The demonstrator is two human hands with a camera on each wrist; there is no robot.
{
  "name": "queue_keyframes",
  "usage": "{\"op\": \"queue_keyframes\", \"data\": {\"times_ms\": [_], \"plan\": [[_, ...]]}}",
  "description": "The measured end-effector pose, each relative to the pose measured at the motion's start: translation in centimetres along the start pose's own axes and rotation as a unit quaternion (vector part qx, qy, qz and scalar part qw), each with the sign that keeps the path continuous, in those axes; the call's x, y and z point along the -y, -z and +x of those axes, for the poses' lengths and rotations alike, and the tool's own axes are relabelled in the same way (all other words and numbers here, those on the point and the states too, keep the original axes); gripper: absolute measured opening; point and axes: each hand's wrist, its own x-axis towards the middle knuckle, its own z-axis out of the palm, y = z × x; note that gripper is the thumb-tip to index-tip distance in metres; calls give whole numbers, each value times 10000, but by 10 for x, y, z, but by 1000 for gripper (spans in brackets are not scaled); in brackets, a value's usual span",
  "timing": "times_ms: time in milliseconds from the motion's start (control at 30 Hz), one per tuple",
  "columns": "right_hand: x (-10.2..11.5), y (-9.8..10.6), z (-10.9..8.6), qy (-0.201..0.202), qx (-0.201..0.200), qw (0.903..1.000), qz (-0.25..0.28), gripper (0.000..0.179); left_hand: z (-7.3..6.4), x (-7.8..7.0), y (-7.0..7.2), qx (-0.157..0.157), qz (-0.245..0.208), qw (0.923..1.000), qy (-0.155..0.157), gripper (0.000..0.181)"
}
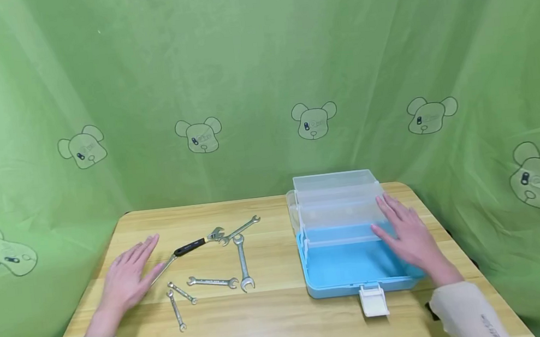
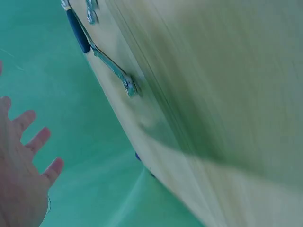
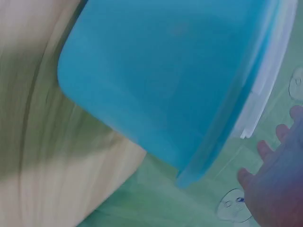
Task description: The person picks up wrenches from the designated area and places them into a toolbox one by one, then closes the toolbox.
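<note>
Three sides of wrinkled green curtain, printed with line-drawn bear faces. Tabletop: light wood grain, rounded back corners. Blue box on the right half: smooth molded plastic, rounded corners, translucent upper section raised at the back. Left hand: fingers straight, thumb wide, holding nothing, just left of the wrenches. Right hand: fingers straight, thumb wide, holding nothing, at the box's right side; right wrist view shows a gap between fingers and rim. Adjustable wrench: metal head, black grip; metal shank runs from the grip toward the left thumb, can't tell if separate. Five double-ended metal wrenches lie flat, two small ones near the left hand. White latch hangs off the box front.

Writing: faint marks on the bear faces, lettering on the right sleeve; too small to read.

Room: wide wood strip between wrenches and box, narrower strip right of box, deep band along the front.
</note>
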Motion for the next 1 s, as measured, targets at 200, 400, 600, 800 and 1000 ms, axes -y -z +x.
{"op": "queue_keyframes", "data": {"times_ms": [200, 400, 600, 800, 1000], "plan": [[-12, 10, -6, -835, 420, 9861, 1372, 76, 2, -6, -2, 262, -783, 9960, 339, 68], [-24, 10, -14, -1336, 869, 9678, 1946, 80, 0, -7, -3, 479, -1266, 9895, 511, 67], [-35, 2, -25, -1640, 1409, 9452, 2445, 93, -2, -1, -6, 700, -1656, 9806, 783, 69], [-53, -6, -29, -2049, 1791, 9107, 3106, 82, -3, 8, -6, 816, -2047, 9702, 1006, 69], [-70, -13, -35, -2199, 2039, 8707, 3899, 72, -4, 13, -5, 802, -2072, 9692, 1058, 69]]}}
